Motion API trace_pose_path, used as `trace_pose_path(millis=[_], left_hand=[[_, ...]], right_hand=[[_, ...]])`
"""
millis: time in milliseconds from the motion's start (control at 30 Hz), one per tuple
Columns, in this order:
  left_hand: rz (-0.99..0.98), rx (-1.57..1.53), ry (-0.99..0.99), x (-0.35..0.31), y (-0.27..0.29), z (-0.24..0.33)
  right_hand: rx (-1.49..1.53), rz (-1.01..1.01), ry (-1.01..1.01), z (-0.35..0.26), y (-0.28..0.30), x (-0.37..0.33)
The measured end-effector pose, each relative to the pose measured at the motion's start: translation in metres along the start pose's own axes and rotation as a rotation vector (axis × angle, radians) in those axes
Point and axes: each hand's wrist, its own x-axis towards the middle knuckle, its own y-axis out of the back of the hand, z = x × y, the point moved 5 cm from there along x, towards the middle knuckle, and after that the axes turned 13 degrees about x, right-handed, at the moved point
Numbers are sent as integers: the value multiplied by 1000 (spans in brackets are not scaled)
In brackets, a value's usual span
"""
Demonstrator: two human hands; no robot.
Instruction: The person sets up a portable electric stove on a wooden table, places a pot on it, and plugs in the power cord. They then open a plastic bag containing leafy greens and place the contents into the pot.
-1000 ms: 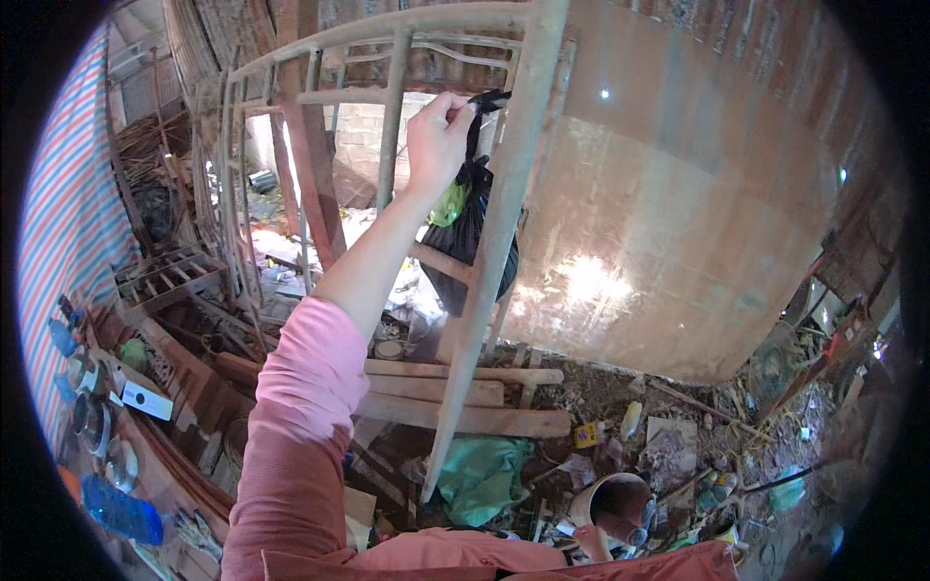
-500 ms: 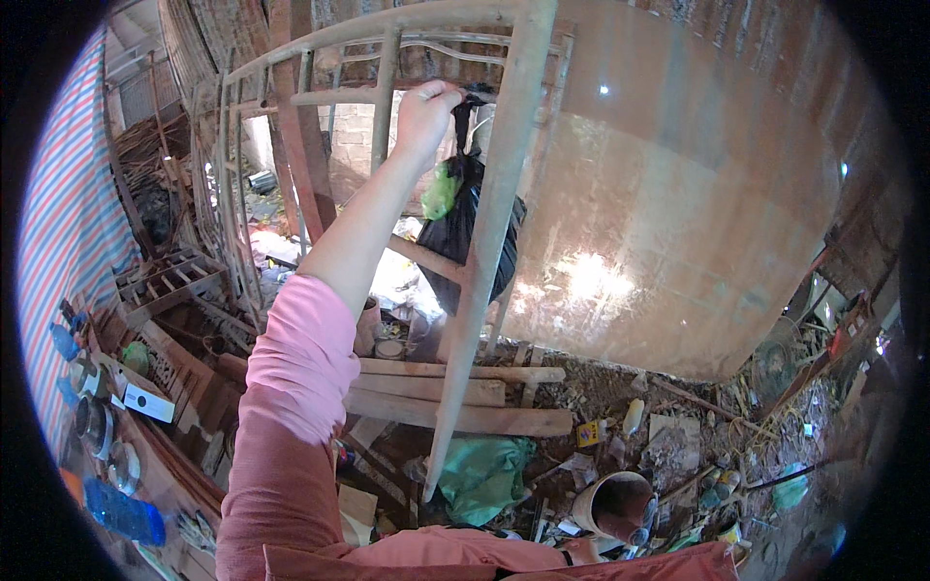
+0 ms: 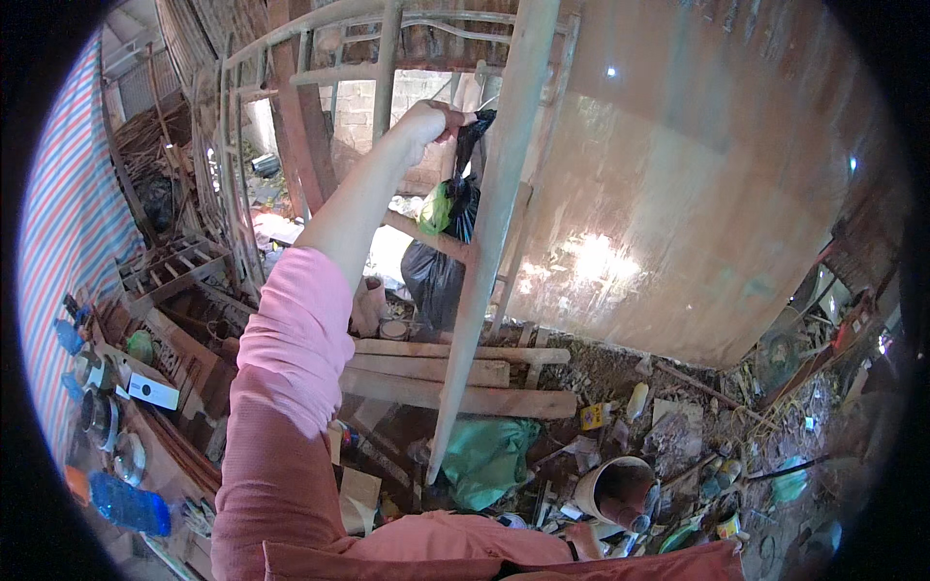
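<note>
My left hand [image 3: 433,124] reaches up and forward, its fingers closed on the twisted neck of a black plastic bag [image 3: 435,281]. The bag hangs down beyond a metal frame [image 3: 484,208], and a crossbar covers part of it. A light-green plastic bag [image 3: 434,209] bulges beside the black one, just below my hand. The frame's long slanting post stands right of my hand. My right hand does not show; a bit of skin with a dark band at the lower edge is too covered to identify.
Wooden planks [image 3: 455,387] lie below the frame, near a green sack [image 3: 486,463]. A tipped bucket [image 3: 620,492] lies among litter at lower right. A large brown sheet [image 3: 668,223] leans at right. Jars and a blue bottle [image 3: 126,505] stand at left, beside a striped tarp [image 3: 68,223].
The black bag has dropped lower and left in the picture, its neck still in my left hand. My hand sits slightly lower too, and the view has shifted a little.
</note>
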Motion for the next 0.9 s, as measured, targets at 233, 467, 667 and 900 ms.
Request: trace_pose_path(millis=[233, 467, 667, 900], left_hand=[[-133, 162, 72, -4, -40, -43], [-292, 118, 92, -15, -60, -62], [-283, 181, -83, 12, -86, -82], [274, 64, -195, -119, 23, -43]], right_hand=[[236, 329, 762, -304, 101, 53], [104, 161, 1247, -642, 144, 6], [124, -26, 1317, -715, 118, 51], [417, 147, 1118, -552, 167, 142]])
